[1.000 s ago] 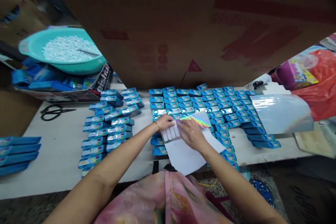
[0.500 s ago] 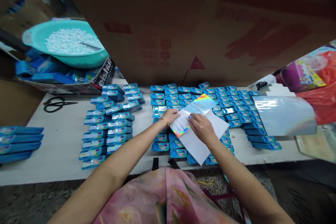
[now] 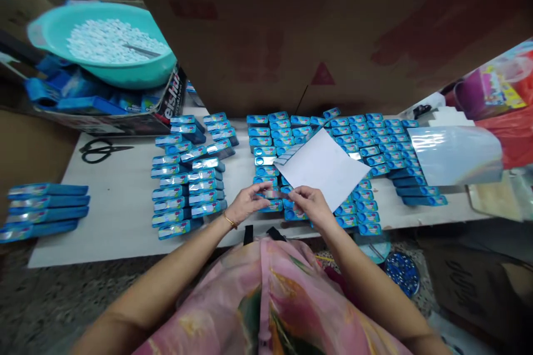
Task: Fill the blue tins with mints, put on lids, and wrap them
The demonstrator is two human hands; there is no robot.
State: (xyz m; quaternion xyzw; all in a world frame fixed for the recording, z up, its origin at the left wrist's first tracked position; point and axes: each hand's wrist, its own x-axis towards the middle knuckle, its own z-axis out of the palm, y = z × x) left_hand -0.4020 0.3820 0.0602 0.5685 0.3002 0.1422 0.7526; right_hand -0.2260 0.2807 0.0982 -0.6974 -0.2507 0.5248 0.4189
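Note:
Between my two hands, above the front rows of blue boxes (image 3: 362, 217), a small thin shiny strip (image 3: 273, 194) is stretched. My left hand (image 3: 246, 202) pinches its left end with thumb and fingers. At the strip's right end, the fingers of my right hand (image 3: 313, 204) are pinched together. A white sheet (image 3: 327, 169) lies tilted over the boxes just beyond my right hand. Part of a shiny sticker sheet (image 3: 293, 152) shows along its upper left edge.
More blue boxes (image 3: 170, 194) stand in rows at the left, near black scissors (image 3: 100, 150). A teal basin (image 3: 125, 75) of white pieces sits at the back left. A large cardboard box (image 3: 266, 28) walls the back. Glossy sheets (image 3: 458, 155) lie at the right.
Both hands have moved toward the table's front edge, off the sheets. The thin strip now spans them. The sticker sheet has been let go and lies mostly under the white sheet. The view has shifted.

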